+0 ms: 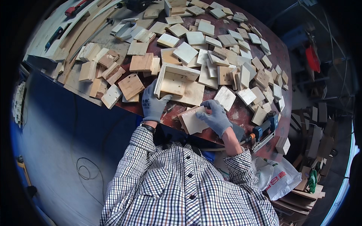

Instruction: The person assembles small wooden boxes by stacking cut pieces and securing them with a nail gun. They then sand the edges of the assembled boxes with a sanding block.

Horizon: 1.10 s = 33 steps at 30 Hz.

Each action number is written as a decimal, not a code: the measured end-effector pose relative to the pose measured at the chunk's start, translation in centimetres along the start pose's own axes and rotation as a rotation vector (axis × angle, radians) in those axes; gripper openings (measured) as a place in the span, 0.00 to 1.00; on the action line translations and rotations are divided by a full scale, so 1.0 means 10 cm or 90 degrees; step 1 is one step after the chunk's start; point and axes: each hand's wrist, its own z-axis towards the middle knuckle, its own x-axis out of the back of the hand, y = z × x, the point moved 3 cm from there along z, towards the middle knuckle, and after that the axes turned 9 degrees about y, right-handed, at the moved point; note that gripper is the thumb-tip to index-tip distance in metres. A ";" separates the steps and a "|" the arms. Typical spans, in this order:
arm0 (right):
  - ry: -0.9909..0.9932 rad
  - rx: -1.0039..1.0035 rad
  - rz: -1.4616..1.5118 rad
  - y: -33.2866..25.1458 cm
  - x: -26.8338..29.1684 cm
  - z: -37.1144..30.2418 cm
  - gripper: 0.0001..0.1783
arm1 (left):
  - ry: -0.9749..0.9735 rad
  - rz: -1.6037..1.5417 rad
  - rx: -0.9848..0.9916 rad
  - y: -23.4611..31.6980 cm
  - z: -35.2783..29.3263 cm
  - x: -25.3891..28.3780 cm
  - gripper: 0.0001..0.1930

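Your table (241, 115) is dark red, pale-spotted. Blocks (195, 38) cover most of it, some flat, some stacked, some on edge. Nailer (264, 132) at your right, open box (174, 82) mid, toward you.

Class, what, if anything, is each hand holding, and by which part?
The left hand holds the box by the near end of its left wall; the right hand holds a board by its far right corner.

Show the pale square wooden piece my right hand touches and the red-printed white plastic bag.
Pale square wooden piece (194, 122), head view: broad face.
Red-printed white plastic bag (285, 180), head view: middle.
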 end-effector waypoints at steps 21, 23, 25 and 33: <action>0.100 0.096 -0.022 0.24 0.71 0.45 0.17 | -0.009 0.001 0.023 -0.01 0.00 -0.01 0.45; 0.085 0.064 -0.023 0.41 0.66 0.51 0.17 | -0.013 -0.001 0.024 -0.01 0.00 -0.01 0.46; 0.087 0.054 -0.022 0.43 0.60 0.51 0.18 | -0.013 0.003 0.021 -0.01 0.00 -0.03 0.45; 0.125 0.382 -0.359 -0.25 0.33 0.04 0.50 | -0.010 0.013 0.023 -0.02 0.00 0.00 0.44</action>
